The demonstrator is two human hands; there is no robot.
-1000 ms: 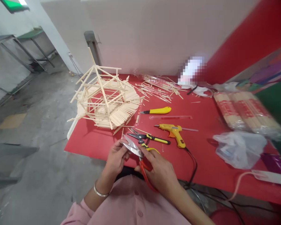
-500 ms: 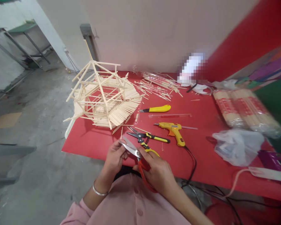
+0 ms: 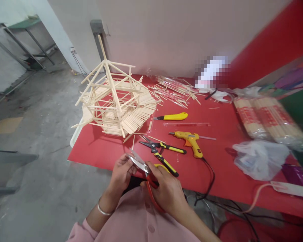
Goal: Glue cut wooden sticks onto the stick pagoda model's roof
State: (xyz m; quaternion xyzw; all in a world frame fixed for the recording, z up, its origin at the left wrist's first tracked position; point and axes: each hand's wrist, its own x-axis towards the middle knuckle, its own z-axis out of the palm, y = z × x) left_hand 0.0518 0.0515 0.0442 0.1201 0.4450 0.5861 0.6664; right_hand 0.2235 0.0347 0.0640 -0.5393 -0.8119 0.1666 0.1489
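Drawn nearer us, the scissors [image 3: 141,164], silver blades parted, red handles clenched in our right hand [image 3: 168,186], hover by the table's [image 3: 222,164] near edge; our left hand [image 3: 121,173] curls beside the blades, its grip unclear

Workshop-like room, craft work. Bare grey floor [image 3: 47,181] showing scuffs; red-covered table [image 3: 217,161] carrying glue gun [image 3: 192,139], pliers [image 3: 161,149], yellow-handled knife [image 3: 173,116], loose sticks. Metal-legged tables [image 3: 25,24] standing far left.

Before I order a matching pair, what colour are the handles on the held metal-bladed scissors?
The curved handles are red, showing best in the head view.
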